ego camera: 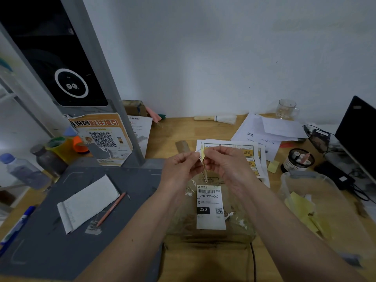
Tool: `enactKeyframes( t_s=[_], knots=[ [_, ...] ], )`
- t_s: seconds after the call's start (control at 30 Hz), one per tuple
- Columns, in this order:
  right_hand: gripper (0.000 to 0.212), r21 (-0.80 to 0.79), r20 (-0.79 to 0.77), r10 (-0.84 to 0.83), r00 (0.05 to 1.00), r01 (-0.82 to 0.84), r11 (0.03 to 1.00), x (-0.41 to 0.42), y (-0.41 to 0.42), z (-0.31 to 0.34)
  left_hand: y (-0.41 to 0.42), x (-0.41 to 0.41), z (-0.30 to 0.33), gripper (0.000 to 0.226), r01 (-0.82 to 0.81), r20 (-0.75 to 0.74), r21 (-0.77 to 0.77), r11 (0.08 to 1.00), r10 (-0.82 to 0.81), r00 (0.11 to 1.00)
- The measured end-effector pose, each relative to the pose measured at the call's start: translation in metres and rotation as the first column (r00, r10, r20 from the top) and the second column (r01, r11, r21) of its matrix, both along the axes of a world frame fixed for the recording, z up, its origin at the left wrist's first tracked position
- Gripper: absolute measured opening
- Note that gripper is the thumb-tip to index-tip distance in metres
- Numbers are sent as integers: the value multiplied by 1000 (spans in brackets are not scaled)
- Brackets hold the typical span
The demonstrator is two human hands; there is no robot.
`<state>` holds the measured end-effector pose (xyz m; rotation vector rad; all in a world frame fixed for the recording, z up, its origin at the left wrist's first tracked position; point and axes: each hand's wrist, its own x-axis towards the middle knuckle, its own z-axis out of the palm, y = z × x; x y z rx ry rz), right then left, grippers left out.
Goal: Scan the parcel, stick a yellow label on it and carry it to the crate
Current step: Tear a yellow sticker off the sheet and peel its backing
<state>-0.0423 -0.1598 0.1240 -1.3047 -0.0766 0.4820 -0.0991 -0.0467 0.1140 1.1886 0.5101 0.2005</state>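
just above the parcel [210, 220], left hand [180, 167] and right hand [225, 165] both pinch the yellow label [202, 152], the parcel's long axis running toward the person, equally near both.

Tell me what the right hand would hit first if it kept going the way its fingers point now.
The right hand points left, toward the left hand. Both pinch the yellow label between them, so it would probably meet the left hand's fingertips almost at once. Depth between the two is hard to judge.
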Motion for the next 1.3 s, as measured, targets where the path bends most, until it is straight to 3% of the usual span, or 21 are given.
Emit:
enactKeyframes(
  t_s=[0.43, 0.57, 0.67, 0.8, 0.93, 1.1, 1.3],
  knots=[
    [8, 31, -45, -16, 999, 17, 999, -3, -3, 1, -3, -1, -3, 16, -1, 1, -38, 999, 1, 1000],
    [8, 2, 31, -18, 999, 18, 1000, -8, -1, 2, -5, -1, -3, 15, -43, 1, -33, 999, 43, 999],
    [21, -177, 163, -18, 986, 47, 983, -12, 1, 3, -7, -2, -1, 16, -50, 5, -18, 999, 50, 999],
    [9, -224, 231, -63, 971, 116, 968, -11, 1, 2, -7, -3, 0, 11, -64, 4, 3, 998, 64, 998],
    [8, -169, 157, -74, 985, 101, 980, -9, -1, -2, -7, -3, 0, 11, -59, 1, 22, 998, 59, 998],
    [9, -69, 48, -76, 996, 79, 994, -7, -2, -3, -6, -4, 1, 11, -38, -2, -66, 997, 38, 999],
    [10, -51, 24, -71, 997, 72, 996, -4, -3, -5, -6, -3, 1, 10, -48, -13, -78, 996, 47, 999]
  ],
)
